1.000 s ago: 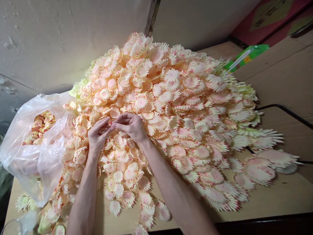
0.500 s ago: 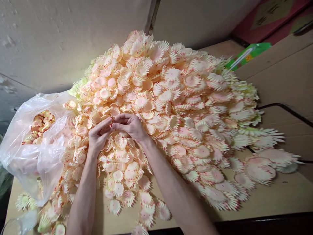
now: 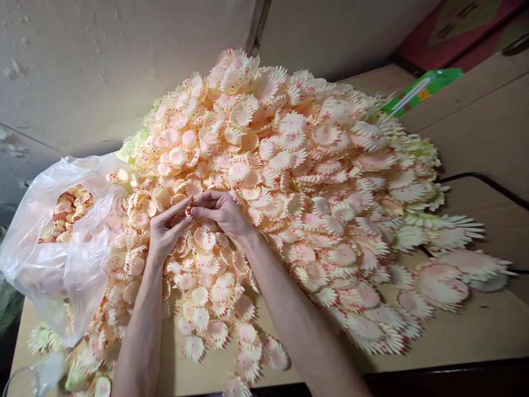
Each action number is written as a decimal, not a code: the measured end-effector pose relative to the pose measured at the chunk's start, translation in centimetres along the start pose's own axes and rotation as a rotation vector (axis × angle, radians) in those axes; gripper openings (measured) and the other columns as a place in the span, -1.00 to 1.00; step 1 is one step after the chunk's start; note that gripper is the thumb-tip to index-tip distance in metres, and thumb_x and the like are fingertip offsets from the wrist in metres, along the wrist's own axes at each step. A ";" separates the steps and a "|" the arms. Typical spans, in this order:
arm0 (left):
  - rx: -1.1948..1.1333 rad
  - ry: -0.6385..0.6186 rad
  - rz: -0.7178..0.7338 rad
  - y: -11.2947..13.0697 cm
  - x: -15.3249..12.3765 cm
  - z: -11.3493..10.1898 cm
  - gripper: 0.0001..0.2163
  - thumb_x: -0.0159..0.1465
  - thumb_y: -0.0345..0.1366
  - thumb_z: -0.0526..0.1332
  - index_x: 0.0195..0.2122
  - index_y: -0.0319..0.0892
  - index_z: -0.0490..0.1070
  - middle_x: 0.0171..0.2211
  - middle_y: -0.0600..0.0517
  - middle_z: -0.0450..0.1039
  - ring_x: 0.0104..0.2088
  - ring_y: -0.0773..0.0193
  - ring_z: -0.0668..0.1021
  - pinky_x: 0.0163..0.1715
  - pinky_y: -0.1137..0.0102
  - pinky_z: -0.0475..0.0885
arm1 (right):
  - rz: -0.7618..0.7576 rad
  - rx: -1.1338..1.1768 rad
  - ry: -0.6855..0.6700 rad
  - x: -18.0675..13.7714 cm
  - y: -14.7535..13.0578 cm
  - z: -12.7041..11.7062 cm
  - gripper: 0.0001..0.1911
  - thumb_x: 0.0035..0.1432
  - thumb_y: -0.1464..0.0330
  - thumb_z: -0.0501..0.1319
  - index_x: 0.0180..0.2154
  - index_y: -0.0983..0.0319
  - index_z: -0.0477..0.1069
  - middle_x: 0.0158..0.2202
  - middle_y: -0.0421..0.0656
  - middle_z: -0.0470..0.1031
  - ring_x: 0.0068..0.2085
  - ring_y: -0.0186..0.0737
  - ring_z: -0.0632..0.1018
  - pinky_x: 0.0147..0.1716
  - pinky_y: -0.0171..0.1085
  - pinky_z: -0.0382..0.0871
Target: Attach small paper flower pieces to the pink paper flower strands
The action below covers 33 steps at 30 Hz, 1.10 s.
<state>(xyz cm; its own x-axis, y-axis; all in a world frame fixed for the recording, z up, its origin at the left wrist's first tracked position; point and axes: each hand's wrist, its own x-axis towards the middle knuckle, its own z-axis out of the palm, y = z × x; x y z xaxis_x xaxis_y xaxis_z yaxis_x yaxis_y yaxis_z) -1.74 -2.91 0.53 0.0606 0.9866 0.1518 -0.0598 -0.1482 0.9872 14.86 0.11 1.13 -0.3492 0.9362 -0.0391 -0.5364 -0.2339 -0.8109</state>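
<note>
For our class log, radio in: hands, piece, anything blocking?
Left hand, right hand: together pinching small red-marked piece. Petalled discs crowd around. Plastic bag at left, apart from hands.

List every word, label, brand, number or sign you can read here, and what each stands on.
None can be read.
Yellowish patch on the red panel: dark marks, too blurred to read.
Green packet: markings on its orange spot, too small to read.

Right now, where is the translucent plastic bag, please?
In the head view, the translucent plastic bag is at the left end of the table, beside the pile of flower-shaped pieces and left of the left hand.
</note>
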 end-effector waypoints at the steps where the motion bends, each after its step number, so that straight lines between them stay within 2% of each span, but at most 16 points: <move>1: -0.008 -0.006 0.000 0.0 0.0 0.0 -0.61 0.10 -0.31 0.45 -0.01 -0.05 0.58 0.07 -0.07 0.55 0.13 0.06 0.56 0.17 0.19 0.47 | -0.001 0.005 -0.003 0.0 0.0 0.0 -0.69 -0.26 0.36 0.57 -0.42 0.22 0.53 -0.45 -0.28 0.62 -0.40 -0.39 0.62 -0.26 -0.35 0.56; 15: 0.037 -0.029 0.052 0.3 0.2 0.1 -0.64 0.10 -0.30 0.45 -0.04 -0.04 0.60 0.07 -0.09 0.56 0.16 0.03 0.53 0.25 0.10 0.38 | -0.042 -0.047 0.041 -0.1 0.0 -0.1 -0.68 -0.23 0.27 0.55 -0.40 0.22 0.55 -0.40 -0.24 0.63 -0.36 -0.33 0.63 -0.27 -0.33 0.57; 22: 0.036 -0.037 0.036 0.1 0.1 -0.1 -0.62 0.11 -0.29 0.45 -0.01 -0.04 0.58 0.08 -0.08 0.55 0.17 0.03 0.52 0.25 0.11 0.37 | -0.030 -0.009 0.034 0.0 -0.1 -0.1 -0.68 -0.27 0.32 0.57 -0.42 0.21 0.55 -0.42 -0.26 0.64 -0.38 -0.37 0.63 -0.28 -0.36 0.57; 30: -0.004 0.024 -0.016 0.1 0.0 -0.1 -0.59 0.08 -0.28 0.47 -0.01 -0.09 0.58 0.04 -0.09 0.57 0.11 0.03 0.56 0.12 0.20 0.50 | -0.045 0.024 -0.003 -0.1 -0.2 0.2 -0.70 -0.21 0.32 0.55 -0.41 0.21 0.53 -0.39 -0.27 0.63 -0.33 -0.36 0.64 -0.19 -0.33 0.56; 33: 0.003 0.026 -0.010 0.1 0.0 0.0 -0.62 0.09 -0.27 0.46 -0.03 -0.10 0.59 0.02 -0.10 0.59 0.05 0.08 0.60 0.05 0.27 0.54 | -0.039 0.011 0.001 -0.2 -0.3 0.2 -0.68 -0.21 0.31 0.55 -0.41 0.22 0.49 -0.39 -0.26 0.62 -0.33 -0.35 0.63 -0.21 -0.32 0.56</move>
<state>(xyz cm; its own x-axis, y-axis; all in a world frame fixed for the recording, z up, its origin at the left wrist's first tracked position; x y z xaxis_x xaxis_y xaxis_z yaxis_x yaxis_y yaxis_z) -1.74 -2.89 0.63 0.0352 0.9894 0.1409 -0.0564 -0.1388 0.9887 14.89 -0.03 1.52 -0.3268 0.9451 -0.0082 -0.5583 -0.2001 -0.8051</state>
